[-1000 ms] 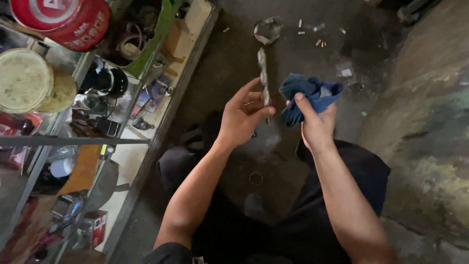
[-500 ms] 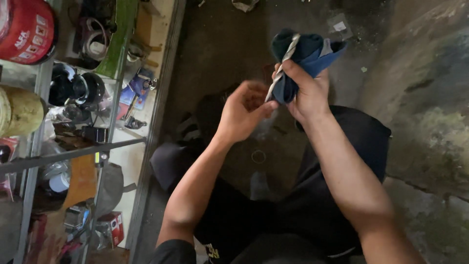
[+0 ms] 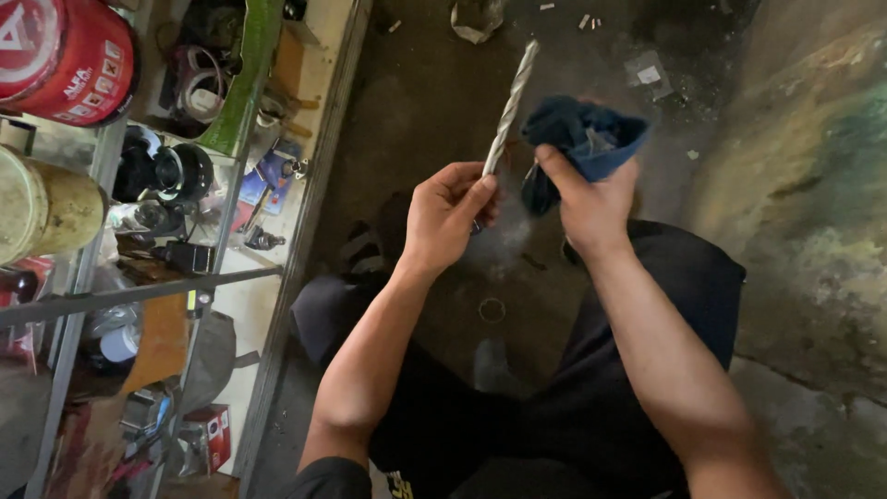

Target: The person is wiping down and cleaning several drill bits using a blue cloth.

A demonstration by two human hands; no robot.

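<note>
1. Standing almost upright now, the long twisted drill bit (image 3: 511,103) is held by its lower end, and its whole spiral is bare and free. Half a second ago the blue cloth was wrapped around the spiral; now the cloth has come off it to the right side.
2. The left hand (image 3: 445,214) pinches the shank of the bit between thumb and fingertips, closed firmly on it, with the tip pointing up and a little to the right, away from the person.
3. The right hand (image 3: 591,203) is clenched on the bunched blue cloth (image 3: 584,139), which sits just beside the bit, near it but no longer around it. I cannot tell if the cloth touches the metal at the low part.
4. In my judgement, this means one wiping pass along the bit is finished: the metal looks pale and clean along the visible length, and the two hands have separated.
5. Below the hands, the person's dark trousers (image 3: 647,370) and the dirty concrete floor (image 3: 416,102) are seen, with small scraps lying on it.
6. At the left stands a metal shelf (image 3: 305,212) full of tools and small parts, with a red can (image 3: 65,51) at its top corner, well apart from the hands.
</note>
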